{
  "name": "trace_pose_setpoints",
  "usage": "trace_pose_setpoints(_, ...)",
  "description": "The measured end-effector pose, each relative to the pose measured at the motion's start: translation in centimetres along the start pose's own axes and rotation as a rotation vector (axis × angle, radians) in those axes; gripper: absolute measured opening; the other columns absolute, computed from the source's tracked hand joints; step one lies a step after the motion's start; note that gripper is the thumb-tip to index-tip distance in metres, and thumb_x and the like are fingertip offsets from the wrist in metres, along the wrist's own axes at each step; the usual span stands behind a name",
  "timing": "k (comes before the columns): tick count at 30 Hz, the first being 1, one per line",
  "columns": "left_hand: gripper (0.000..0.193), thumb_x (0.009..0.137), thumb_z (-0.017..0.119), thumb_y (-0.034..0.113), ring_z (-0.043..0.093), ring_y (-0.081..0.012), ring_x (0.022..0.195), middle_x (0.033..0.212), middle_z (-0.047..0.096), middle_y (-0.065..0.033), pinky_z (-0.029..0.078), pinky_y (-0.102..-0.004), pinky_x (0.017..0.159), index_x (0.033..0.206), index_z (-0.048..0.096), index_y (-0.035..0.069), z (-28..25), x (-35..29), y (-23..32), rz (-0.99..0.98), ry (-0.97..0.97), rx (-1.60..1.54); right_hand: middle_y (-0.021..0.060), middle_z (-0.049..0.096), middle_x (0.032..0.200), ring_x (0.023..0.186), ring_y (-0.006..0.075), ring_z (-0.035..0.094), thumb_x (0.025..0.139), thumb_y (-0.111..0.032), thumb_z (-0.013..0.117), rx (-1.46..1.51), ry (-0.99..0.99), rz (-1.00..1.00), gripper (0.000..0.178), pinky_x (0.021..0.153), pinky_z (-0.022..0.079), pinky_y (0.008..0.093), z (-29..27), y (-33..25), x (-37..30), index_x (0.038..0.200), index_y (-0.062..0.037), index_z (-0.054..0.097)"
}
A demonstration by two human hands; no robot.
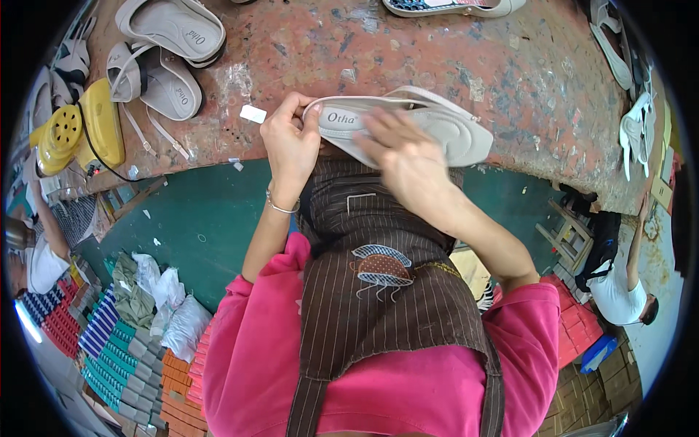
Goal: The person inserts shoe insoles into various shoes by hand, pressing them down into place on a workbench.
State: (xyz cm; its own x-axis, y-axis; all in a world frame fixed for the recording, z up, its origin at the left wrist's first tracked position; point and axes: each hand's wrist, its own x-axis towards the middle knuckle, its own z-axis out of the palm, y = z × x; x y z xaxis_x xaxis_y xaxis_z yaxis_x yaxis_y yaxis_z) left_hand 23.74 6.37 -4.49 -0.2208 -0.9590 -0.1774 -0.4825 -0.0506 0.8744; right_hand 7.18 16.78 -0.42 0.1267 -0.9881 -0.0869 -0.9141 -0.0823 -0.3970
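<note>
A light grey sandal (pixel 466 142) with a pale strap lies across the table's near edge, heel to the left, its moulded insole facing up. My left hand (pixel 293 138) is closed on the heel end, thumb on top at the rim. Over the middle of the insole is my right hand (pixel 409 164), its fingers smeared by motion; whether they press on it or grip anything I cannot make out. Close to my left hand, a small white label-like piece (pixel 253 114) rests on the tabletop.
The stained reddish table (pixel 306 51) carries more grey sandals (pixel 175 91) at left, loose straps (pixel 171 138) and yellow moulded pieces (pixel 105 124) with a black cord. White sandal parts (pixel 638 131) lie far right. Co-workers (pixel 619 291) sit at both sides. Stacked coloured pieces (pixel 120 364) stand lower left.
</note>
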Motion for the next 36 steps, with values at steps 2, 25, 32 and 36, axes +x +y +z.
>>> trace_pose_setpoints(2,0.006,0.093,0.066,0.003,0.054,-0.0085,0.048,0.068,0.067,-0.0082,0.042,-0.0280,0.046,0.089,0.067,-0.002,-0.2,0.0,0.2,0.006,-0.010,-0.040,0.0137,0.069,0.129,0.128,0.0262,0.061,0.075,-0.004,0.062,-0.072,0.041,0.027,0.042,0.121,0.033,0.0476,-0.7,-0.1,-1.4,0.114,-0.0104,0.077)
trace_pose_setpoints(25,0.058,0.087,0.063,0.019,0.034,-0.0371,0.146,0.144,0.051,-0.0207,0.022,-0.0675,0.117,0.138,0.053,-0.006,8.7,-9.9,3.6,0.755,-0.555,0.627,0.0219,0.067,0.123,0.121,0.0348,0.064,0.081,-0.001,0.060,-0.156,0.455,0.333,0.039,0.119,0.025,0.0609,-1.8,3.5,-0.3,0.120,0.0052,0.060)
trace_pose_setpoints(32,0.047,0.088,0.056,0.012,0.036,-0.0395,0.144,0.138,0.056,-0.0233,0.024,-0.0658,0.117,0.131,0.060,-0.007,8.8,-9.9,3.0,0.722,-0.542,0.557,0.0342,0.059,0.127,0.131,0.0432,0.053,0.083,-0.006,0.058,-0.244,0.383,0.330,0.053,0.120,0.024,0.0598,-1.9,4.4,1.7,0.130,0.0171,0.052)
trace_pose_setpoints(36,0.047,0.087,0.057,0.011,0.038,-0.0401,0.143,0.136,0.057,-0.0236,0.026,-0.0640,0.118,0.129,0.061,-0.008,8.9,-9.5,3.1,0.775,-0.508,0.585,0.0339,0.059,0.128,0.135,0.0465,0.049,0.083,-0.008,0.057,-0.433,0.292,0.419,0.055,0.121,0.022,0.0606,-0.9,4.6,1.5,0.131,0.0190,0.051)
